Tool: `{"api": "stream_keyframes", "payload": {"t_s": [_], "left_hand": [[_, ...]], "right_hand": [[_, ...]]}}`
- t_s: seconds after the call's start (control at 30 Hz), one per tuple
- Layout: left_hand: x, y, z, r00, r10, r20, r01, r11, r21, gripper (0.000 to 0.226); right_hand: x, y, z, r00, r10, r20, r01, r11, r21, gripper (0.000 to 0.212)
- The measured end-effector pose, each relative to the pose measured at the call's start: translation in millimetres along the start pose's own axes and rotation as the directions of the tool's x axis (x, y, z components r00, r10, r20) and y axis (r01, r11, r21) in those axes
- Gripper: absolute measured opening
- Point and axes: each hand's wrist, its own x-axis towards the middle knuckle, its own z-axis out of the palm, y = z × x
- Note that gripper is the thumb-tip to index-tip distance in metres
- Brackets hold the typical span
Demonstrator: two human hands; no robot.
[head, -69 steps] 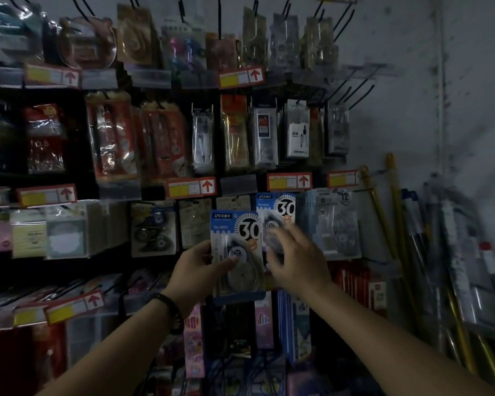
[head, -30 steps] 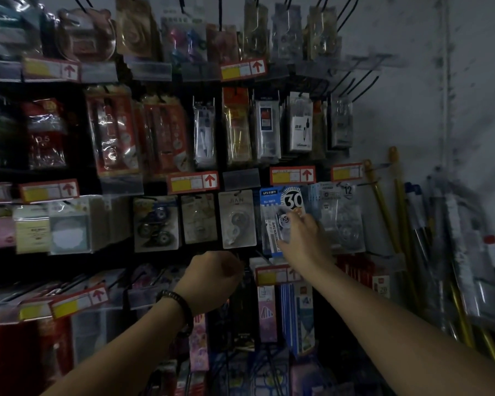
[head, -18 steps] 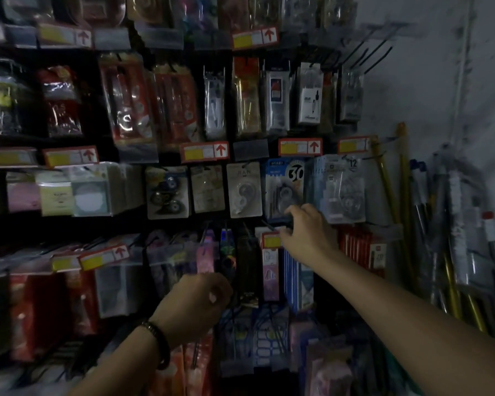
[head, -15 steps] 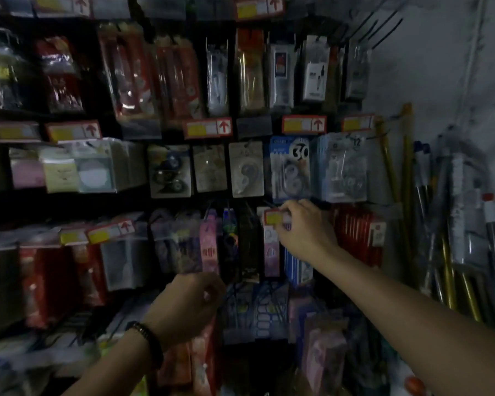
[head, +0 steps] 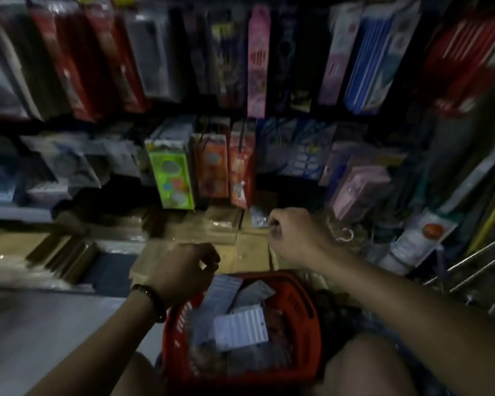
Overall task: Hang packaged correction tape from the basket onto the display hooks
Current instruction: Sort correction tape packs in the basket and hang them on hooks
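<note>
dim, murky light all over. heavy motion blur smears the hanging packages (head: pixel 257 61) along the top and left, print unreadable. the red basket (head: pixel 309 324) low in the middle is a little sharper. wide-angle stretch bends the corners; black shadow fills gaps.

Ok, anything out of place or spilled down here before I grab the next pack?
Nothing clearly wrong. The packs in the red basket lie jumbled at mixed angles, all inside it. What looks like a small white hook sits loose beside the right hand. Blur hides any damage.
</note>
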Motion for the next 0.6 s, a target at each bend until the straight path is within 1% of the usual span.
{"api": "stream_keyframes", "payload": {"t_s": [0.1, 0.13, 0.2, 0.27, 0.37, 0.43, 0.5, 0.53, 0.6], "left_hand": [[-15, -34, 52, 0.993, -0.074, 0.095, 0.08, 0.995, -0.056, 0.007], [-19, -42, 68, 0.988, -0.089, 0.128, 0.097, 0.994, -0.058, 0.007], [-23, -59, 99, 0.974, -0.125, 0.191, 0.138, 0.989, -0.054, 0.006], [-25, -68, 129, 0.955, -0.161, 0.25, 0.183, 0.981, -0.068, 0.011], [-29, -78, 173, 0.937, -0.213, 0.278, 0.251, 0.962, -0.11, 0.016], [-35, -84, 197, 0.899, -0.268, 0.347, 0.326, 0.938, -0.12, 0.022], [-36, -86, 214, 0.845, -0.263, 0.466, 0.334, 0.939, -0.076, 0.028], [-35, -86, 219, 0.825, -0.254, 0.504, 0.328, 0.943, -0.062, 0.029], [-30, -85, 227, 0.812, -0.252, 0.527, 0.325, 0.945, -0.049, 0.03]], "right_hand": [[-13, 15, 74, 0.99, 0.048, 0.132, -0.051, 0.999, 0.016, 0.021], [-18, 22, 98, 0.981, 0.078, 0.18, -0.083, 0.996, 0.022, 0.019], [-26, 36, 148, 0.958, 0.14, 0.251, -0.155, 0.987, 0.043, 0.013], [-33, 47, 196, 0.924, 0.221, 0.311, -0.267, 0.957, 0.113, 0.015], [-39, 64, 263, 0.844, 0.356, 0.401, -0.457, 0.868, 0.193, 0.013], [-42, 77, 306, 0.779, 0.434, 0.452, -0.569, 0.793, 0.219, 0.012], [-44, 87, 339, 0.717, 0.496, 0.491, -0.653, 0.725, 0.221, 0.025], [-45, 91, 351, 0.678, 0.53, 0.509, -0.698, 0.682, 0.219, 0.028], [-46, 96, 370, 0.602, 0.581, 0.548, -0.774, 0.593, 0.221, 0.025]]}}
